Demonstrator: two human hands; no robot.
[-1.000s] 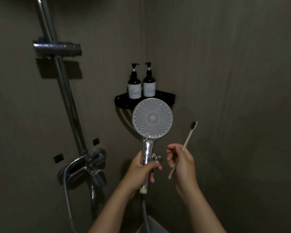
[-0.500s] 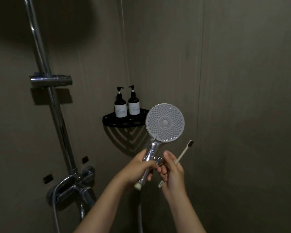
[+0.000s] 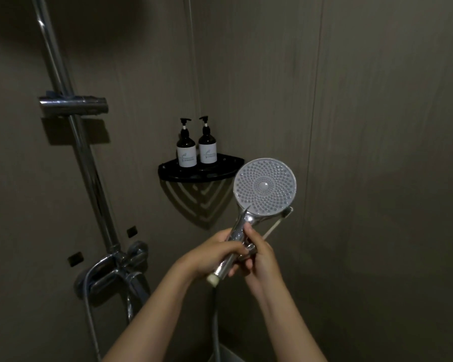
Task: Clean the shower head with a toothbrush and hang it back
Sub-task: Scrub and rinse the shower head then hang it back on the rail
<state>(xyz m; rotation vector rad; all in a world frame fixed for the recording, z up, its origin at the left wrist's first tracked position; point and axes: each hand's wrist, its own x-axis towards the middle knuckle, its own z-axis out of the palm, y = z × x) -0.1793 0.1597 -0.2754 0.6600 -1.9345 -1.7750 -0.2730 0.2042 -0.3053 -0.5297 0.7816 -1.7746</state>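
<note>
Dim stall: L hand (image 3: pixel 215 253) clenches shower head (image 3: pixel 264 185), R hand (image 3: pixel 264 262) clenches toothbrush (image 3: pixel 273 227), bristles hid behind.

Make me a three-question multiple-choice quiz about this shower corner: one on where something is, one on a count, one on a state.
1. Where do the pump bottles stand?
A. on the black corner shelf
B. on the floor
C. on the tap

2. How many pump bottles are there?
A. one
B. two
C. four

3. What state is the shower head in?
A. lying on the shelf
B. gripped by its handle in the left hand
C. lying on the floor

Answers:
1 A: both bottles sit on the shelf in the wall corner.
2 B: two dark bottles with white labels stand side by side.
3 B: the left hand's fingers curl round the chrome handle, while the right hand holds the toothbrush.
</note>
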